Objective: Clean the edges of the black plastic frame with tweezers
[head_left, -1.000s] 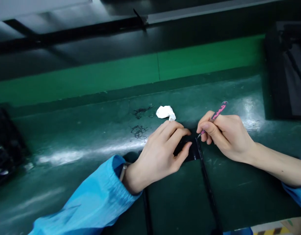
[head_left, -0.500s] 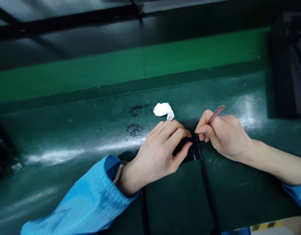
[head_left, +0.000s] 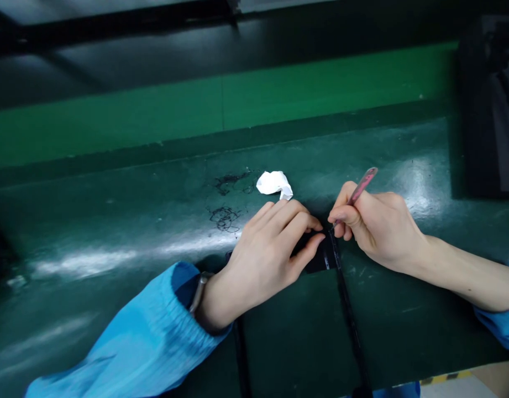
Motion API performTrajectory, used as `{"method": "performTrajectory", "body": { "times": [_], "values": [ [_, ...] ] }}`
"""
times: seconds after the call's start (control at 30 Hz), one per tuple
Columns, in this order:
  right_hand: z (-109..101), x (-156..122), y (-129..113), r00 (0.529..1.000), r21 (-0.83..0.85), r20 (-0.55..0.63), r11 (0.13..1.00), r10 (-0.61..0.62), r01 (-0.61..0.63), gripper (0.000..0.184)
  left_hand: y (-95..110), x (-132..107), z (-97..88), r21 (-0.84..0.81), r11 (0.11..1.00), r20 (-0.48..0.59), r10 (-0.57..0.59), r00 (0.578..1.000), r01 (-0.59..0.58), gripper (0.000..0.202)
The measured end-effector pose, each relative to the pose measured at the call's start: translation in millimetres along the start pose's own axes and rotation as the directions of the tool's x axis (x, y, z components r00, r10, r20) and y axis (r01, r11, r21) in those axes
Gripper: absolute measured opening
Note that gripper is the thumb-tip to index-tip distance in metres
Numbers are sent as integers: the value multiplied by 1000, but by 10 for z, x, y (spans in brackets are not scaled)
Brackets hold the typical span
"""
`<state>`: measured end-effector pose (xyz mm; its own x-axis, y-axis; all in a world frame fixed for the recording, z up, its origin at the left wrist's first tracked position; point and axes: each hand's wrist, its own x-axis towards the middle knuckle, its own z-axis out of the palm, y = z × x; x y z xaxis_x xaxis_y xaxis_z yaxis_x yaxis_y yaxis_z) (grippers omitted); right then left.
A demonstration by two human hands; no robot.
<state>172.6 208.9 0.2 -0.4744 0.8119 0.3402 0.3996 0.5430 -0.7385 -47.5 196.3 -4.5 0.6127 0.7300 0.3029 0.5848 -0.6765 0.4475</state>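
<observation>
My right hand (head_left: pixel 368 226) grips pink-handled tweezers (head_left: pixel 365 184) like a pen, with their thin dark tip down at the upper end of a black strap (head_left: pixel 344 301). Just left of it, my left hand (head_left: pixel 274 246) bends over a flat black piece (head_left: pixel 323 260), thumb and forefinger pinched at its right side near the strap. Most of this piece is under the left hand. A second black strap (head_left: pixel 241 354) runs down from beneath the left wrist. Exactly what the tip touches is too small to make out.
Beyond my left hand lie a crumpled white scrap (head_left: pixel 273 182) and two tangles of black thread, one nearer (head_left: pixel 224 219) and one farther (head_left: pixel 229 181). A dark box-like object (head_left: pixel 486 110) stands at the right on the green table (head_left: pixel 113 221).
The view has shifted slightly, so the table items sit a little further left and up. Both hands keep nearly the same place and grip; the tweezers stand slightly more upright.
</observation>
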Motion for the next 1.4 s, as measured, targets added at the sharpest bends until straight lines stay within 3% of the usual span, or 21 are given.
{"method": "performTrajectory", "body": {
  "times": [0.17,0.3,0.5,0.77,1.07,1.23,1.4],
  "values": [
    [-1,9,-36,996,97,49,992,78,-83,34,4,27,17,18,1000,-13,0,1000,0,10],
    [-16,7,-57,985,165,-14,972,171,-167,33,-1,27,6,-7,1000,9,2,1000,-2,7],
    [3,-12,-9,995,93,-23,992,92,-90,35,-8,26,-6,10,1000,3,13,1000,-13,8],
    [11,-26,-10,996,27,-29,997,79,-78,34,-6,33,-2,33,999,7,13,1000,-13,9],
    [-13,-3,-31,991,78,34,988,129,-132,32,0,30,7,21,1000,6,10,1000,-11,10],
    [-20,-1,-65,985,146,-37,976,171,-164,35,4,27,-1,-10,1000,8,11,1000,-11,9],
    [-10,-11,-41,989,88,-28,986,145,-142,34,-7,18,1,4,1000,8,10,1000,-10,9]
  ]
}}
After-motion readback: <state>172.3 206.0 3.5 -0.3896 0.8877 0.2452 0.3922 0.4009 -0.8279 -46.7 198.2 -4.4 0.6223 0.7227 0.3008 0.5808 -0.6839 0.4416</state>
